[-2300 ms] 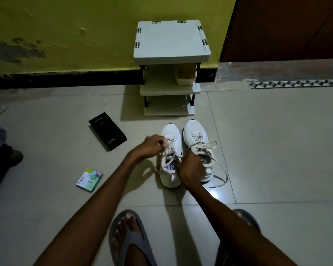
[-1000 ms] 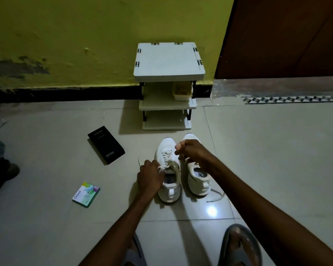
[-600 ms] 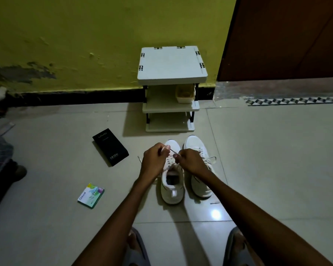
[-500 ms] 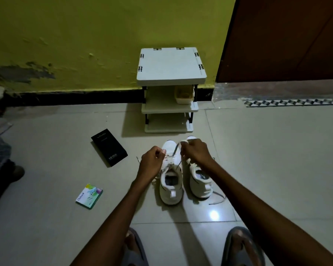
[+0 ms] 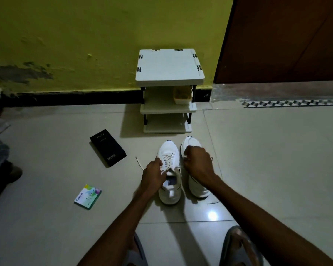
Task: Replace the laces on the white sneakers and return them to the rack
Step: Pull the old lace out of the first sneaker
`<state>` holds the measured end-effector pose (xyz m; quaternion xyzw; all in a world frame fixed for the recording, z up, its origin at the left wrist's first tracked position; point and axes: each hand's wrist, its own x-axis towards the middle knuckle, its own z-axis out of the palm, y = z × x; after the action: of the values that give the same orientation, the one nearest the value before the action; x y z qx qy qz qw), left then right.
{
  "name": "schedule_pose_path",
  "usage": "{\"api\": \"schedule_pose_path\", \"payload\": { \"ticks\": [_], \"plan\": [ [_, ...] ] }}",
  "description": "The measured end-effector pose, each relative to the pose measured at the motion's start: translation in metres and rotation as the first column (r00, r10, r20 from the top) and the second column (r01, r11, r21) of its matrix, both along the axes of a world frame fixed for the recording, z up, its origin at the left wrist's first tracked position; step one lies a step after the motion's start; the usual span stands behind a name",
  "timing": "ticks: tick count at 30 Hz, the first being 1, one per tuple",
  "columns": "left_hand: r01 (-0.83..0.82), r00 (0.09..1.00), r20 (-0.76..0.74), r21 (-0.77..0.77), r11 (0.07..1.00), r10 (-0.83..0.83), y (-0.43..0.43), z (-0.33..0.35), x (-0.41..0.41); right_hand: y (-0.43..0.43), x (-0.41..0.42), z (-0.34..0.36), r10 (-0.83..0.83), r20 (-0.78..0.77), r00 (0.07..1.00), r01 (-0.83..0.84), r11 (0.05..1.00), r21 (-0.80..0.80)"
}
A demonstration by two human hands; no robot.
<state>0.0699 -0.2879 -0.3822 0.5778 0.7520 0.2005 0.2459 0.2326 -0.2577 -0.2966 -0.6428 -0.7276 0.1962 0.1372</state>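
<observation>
Both white sneakers sit side by side on the floor (image 5: 258,169), toes toward the rack (image 5: 169,66), just in front of its bottom shelf. Left sneaker (image 5: 170,194) has its lace (image 5: 168,160) crossed through the eyelets. Left hand (image 5: 154,176) is curled at that shoe's collar, pinching the lace by the top eyelets, and a loose end trails on the floor just left of it. Right hand (image 5: 197,163) is a closed fist over the right sneaker (image 5: 199,190), fingers pinched on the other strand coming off the left shoe. Yellow tub (image 5: 182,95) sits on the rack's middle shelf. Black box (image 5: 108,147) and green packet (image 5: 87,196) lie well left of the shoes.
</observation>
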Motion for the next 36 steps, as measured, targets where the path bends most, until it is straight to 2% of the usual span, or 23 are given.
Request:
{"api": "schedule_pose_path", "payload": {
  "ticks": [3, 7, 9, 12, 14, 16, 18, 20, 23, 25, 29, 32, 36],
  "plan": [
    [0.01, 0.999, -0.033, -0.012, 1.0, -0.011, 0.001, -0.001, 0.002, -0.013, -0.019, -0.034, 0.074, 0.002, 0.997, -0.073, 0.983, -0.17],
    [0.024, 1.0, -0.012, 0.013, 1.0, -0.024, 0.003, -0.003, 0.002, -0.018, -0.036, -0.061, 0.033, 0.007, 0.999, -0.031, 0.992, -0.126],
    [0.033, 0.999, 0.038, -0.002, 0.999, -0.033, 0.006, -0.004, 0.0, -0.016, -0.037, -0.065, 0.016, -0.015, 1.0, -0.017, 0.993, -0.118],
    [-0.049, 0.985, 0.165, -0.03, 0.998, 0.054, 0.01, -0.009, -0.011, -0.011, -0.033, -0.073, -0.057, -0.126, 0.99, 0.043, 0.993, -0.114],
    [-0.133, 0.927, 0.343, -0.084, 0.988, 0.154, 0.01, -0.013, -0.022, -0.008, -0.031, -0.076, -0.14, -0.171, 0.975, 0.119, 0.985, -0.126],
    [-0.164, 0.864, 0.459, -0.13, 0.978, 0.206, 0.009, -0.017, -0.03, -0.003, -0.029, -0.078, -0.167, -0.198, 0.966, 0.141, 0.98, -0.137],
    [-0.119, 0.885, 0.439, -0.112, 0.987, 0.156, 0.01, -0.021, -0.031, 0.001, -0.028, -0.078, -0.142, -0.199, 0.97, 0.113, 0.982, -0.148],
    [-0.057, 0.924, 0.372, -0.101, 0.993, 0.09, 0.011, -0.022, -0.027, 0.005, -0.026, -0.075, -0.068, -0.119, 0.991, 0.05, 0.988, -0.144],
    [0.005, 0.961, 0.277, -0.088, 0.996, 0.02, 0.009, -0.02, -0.02, 0.011, -0.027, -0.067, 0.094, 0.095, 0.991, -0.094, 0.996, -0.011],
    [-0.024, 0.967, 0.251, -0.069, 0.997, 0.041, 0.005, -0.021, -0.019, 0.015, -0.032, -0.062, 0.238, 0.207, 0.949, -0.255, 0.965, 0.06],
    [-0.096, 0.955, 0.274, -0.078, 0.992, 0.113, 0.002, -0.018, -0.022, 0.019, -0.046, -0.054, 0.434, 0.419, 0.797, -0.506, 0.86, 0.071],
    [-0.1, 0.952, 0.282, -0.073, 0.992, 0.116, 0.001, -0.014, -0.024, 0.022, -0.05, -0.051, 0.463, 0.475, 0.748, -0.557, 0.827, 0.07],
    [-0.123, 0.943, 0.302, -0.072, 0.99, 0.139, -0.001, -0.009, -0.023, 0.019, -0.044, -0.058, 0.487, 0.439, 0.755, -0.541, 0.841, -0.001]
  ]
}}
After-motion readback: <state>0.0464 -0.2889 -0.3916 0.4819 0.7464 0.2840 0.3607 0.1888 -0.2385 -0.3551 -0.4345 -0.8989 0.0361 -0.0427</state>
